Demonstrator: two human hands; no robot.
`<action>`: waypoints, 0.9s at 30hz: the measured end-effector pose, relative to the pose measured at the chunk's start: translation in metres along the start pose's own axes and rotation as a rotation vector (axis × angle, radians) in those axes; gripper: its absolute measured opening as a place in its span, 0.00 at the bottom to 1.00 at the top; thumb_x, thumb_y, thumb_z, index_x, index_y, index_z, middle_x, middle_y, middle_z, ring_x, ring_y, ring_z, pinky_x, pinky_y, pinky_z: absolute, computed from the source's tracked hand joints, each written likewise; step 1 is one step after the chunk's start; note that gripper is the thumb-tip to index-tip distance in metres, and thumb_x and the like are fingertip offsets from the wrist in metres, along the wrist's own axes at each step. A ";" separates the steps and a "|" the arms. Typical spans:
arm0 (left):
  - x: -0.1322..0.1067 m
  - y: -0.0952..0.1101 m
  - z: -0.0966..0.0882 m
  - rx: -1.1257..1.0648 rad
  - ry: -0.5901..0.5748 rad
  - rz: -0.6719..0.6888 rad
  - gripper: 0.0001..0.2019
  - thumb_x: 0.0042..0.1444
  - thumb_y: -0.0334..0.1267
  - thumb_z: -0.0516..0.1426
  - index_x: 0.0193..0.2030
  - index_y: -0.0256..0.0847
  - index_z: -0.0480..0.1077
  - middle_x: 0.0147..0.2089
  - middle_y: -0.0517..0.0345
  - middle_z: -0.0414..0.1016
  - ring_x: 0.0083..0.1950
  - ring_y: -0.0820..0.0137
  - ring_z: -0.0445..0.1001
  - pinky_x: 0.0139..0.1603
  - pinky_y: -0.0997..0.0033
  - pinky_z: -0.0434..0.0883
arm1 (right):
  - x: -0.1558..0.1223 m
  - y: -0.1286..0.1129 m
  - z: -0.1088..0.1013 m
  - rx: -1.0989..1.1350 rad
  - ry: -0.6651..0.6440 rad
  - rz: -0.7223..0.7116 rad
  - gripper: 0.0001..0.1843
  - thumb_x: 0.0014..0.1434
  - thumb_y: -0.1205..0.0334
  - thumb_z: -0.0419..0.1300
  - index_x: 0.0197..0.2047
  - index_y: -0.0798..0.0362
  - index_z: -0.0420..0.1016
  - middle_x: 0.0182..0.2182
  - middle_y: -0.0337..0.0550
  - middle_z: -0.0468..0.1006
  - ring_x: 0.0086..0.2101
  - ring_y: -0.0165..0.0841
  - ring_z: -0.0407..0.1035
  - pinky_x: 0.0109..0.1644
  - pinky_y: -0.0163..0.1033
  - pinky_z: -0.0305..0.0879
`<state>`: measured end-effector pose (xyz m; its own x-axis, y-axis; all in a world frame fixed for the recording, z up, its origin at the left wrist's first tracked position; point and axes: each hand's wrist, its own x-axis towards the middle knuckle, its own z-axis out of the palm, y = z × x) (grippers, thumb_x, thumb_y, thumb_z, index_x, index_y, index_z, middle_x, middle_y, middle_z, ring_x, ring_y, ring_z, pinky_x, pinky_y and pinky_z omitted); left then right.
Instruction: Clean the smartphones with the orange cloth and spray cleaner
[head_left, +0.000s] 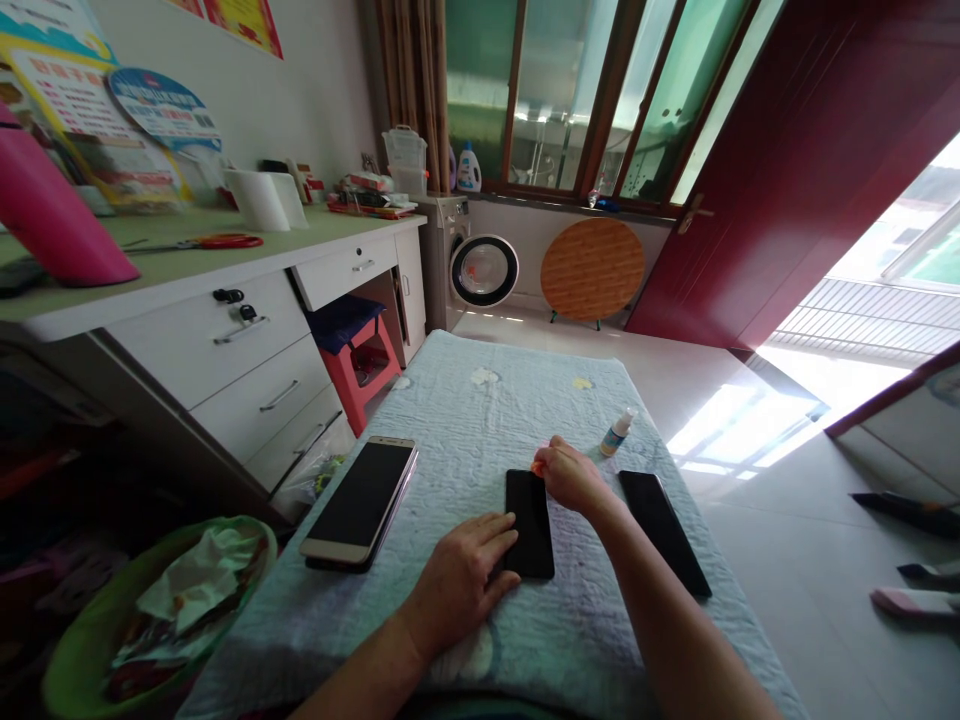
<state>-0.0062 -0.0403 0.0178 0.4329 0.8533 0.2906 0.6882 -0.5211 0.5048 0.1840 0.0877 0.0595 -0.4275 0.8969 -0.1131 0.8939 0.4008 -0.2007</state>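
A black smartphone (531, 535) lies screen up on the light blue quilted cloth (457, 400). My left hand (469, 565) rests flat at its left side, fingers stretched out and fingertips touching its edge. At the phone's far end, my right hand (566, 472) is closed on a small orange piece (538, 467) that looks like cloth, mostly hidden by the fingers. Right of my right forearm is another black phone (664, 530). A small spray bottle (618, 432) stands beyond it. Towards the left, a gold-framed phone (361, 498) lies on top of at least one other phone.
A green basket (64, 660) with crumpled tissue stands low on the left. Behind it is a white desk (217, 350) with a red stool (360, 370) under it. A washing machine (442, 230) with its door open and a round wooden tabletop (592, 268) are at the back.
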 end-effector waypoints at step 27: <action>-0.001 0.000 0.002 0.016 0.000 -0.004 0.20 0.61 0.44 0.59 0.58 0.40 0.71 0.62 0.45 0.71 0.62 0.55 0.70 0.62 0.51 0.68 | -0.017 0.002 0.000 0.014 0.084 0.052 0.13 0.66 0.64 0.50 0.40 0.51 0.77 0.40 0.45 0.72 0.34 0.31 0.69 0.33 0.35 0.54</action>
<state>-0.0056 -0.0415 0.0162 0.4298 0.8556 0.2885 0.6995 -0.5176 0.4927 0.1930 0.0736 0.0608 -0.3674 0.9291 -0.0420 0.9124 0.3514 -0.2099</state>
